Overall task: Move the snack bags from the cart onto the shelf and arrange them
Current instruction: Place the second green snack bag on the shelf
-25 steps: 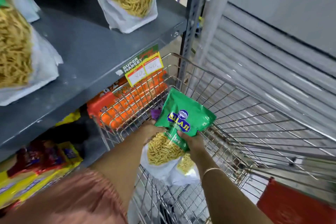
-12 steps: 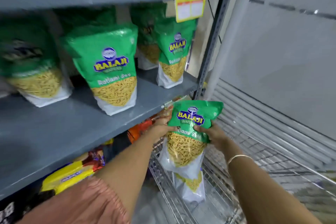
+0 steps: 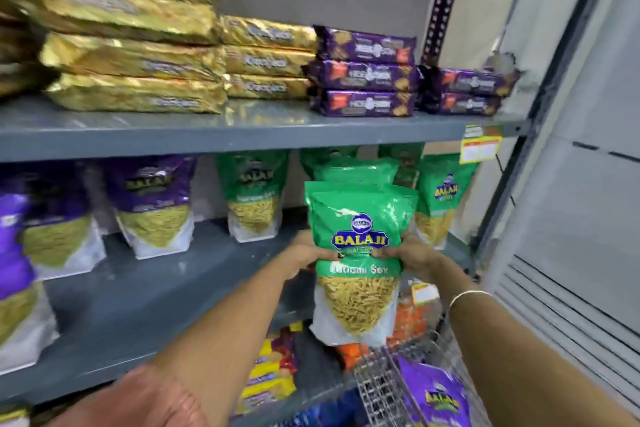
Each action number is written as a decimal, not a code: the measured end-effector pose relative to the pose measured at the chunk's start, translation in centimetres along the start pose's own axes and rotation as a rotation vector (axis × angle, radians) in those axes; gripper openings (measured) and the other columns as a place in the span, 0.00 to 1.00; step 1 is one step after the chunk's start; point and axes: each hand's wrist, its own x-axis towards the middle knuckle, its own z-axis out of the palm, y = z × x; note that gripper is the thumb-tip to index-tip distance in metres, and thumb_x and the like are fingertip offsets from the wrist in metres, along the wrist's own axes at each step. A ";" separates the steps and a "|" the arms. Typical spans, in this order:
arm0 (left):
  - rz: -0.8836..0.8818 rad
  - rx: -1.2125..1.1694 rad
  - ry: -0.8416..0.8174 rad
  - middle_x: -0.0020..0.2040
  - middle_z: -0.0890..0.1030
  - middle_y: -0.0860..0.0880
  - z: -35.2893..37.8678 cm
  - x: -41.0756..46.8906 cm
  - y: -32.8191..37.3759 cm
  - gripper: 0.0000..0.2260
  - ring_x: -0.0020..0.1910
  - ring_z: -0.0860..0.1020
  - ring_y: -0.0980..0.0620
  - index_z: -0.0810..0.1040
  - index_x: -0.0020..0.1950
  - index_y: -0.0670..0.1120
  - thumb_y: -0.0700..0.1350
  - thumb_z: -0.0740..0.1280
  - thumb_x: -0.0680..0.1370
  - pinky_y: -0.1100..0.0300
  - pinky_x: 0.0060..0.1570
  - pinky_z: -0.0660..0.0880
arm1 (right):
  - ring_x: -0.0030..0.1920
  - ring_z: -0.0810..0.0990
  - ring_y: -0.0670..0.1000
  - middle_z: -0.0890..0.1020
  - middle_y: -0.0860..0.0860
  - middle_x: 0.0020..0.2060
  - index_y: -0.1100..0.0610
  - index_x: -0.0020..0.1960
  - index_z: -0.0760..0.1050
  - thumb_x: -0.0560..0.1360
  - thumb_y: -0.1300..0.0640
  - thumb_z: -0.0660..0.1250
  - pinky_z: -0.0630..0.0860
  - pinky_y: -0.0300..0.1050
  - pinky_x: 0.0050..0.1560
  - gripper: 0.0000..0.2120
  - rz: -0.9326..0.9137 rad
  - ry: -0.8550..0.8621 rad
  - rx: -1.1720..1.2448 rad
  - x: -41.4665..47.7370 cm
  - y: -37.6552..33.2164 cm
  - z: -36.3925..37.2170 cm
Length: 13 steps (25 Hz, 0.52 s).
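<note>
Head view, sole view on record.

Item held: green bags [image 3: 358,253], at least two stacked face to face, upright, label toward you. Your left hand [image 3: 304,255] and right hand [image 3: 414,253] clamp the stack at mid-height from either side, thumbs pressed on the front panel, the other fingers hidden behind. Two-sided hold judged necessary to keep the loose stack square and carry it as one.

Position: in the air before the front edge of the middle shelf [image 3: 145,295], toward its right end, its base hanging below that edge and above the cart [image 3: 384,388].

On that shelf: green bags standing at the back and at the right end; purple bags [image 3: 152,208] at the left end. Broad bare patch at the front, judged the destination.

In the cart: one purple bag [image 3: 438,395] visible.

Upper shelf: gold packs [image 3: 135,59], purple packs [image 3: 363,73], stacked flat.

Change from half a second ago: the stack has risen from beside the shelf's corner to shelf height, and your view has tilted up.
</note>
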 end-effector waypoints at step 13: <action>-0.034 0.004 0.598 0.56 0.82 0.39 -13.5 0.9 -5.5 0.21 0.55 0.80 0.42 0.77 0.55 0.40 0.37 0.76 0.64 0.44 0.57 0.77 | 0.51 0.79 0.57 0.79 0.64 0.56 0.67 0.55 0.74 0.63 0.70 0.73 0.75 0.53 0.58 0.21 -0.140 -0.069 -0.020 10.4 -3.2 15.2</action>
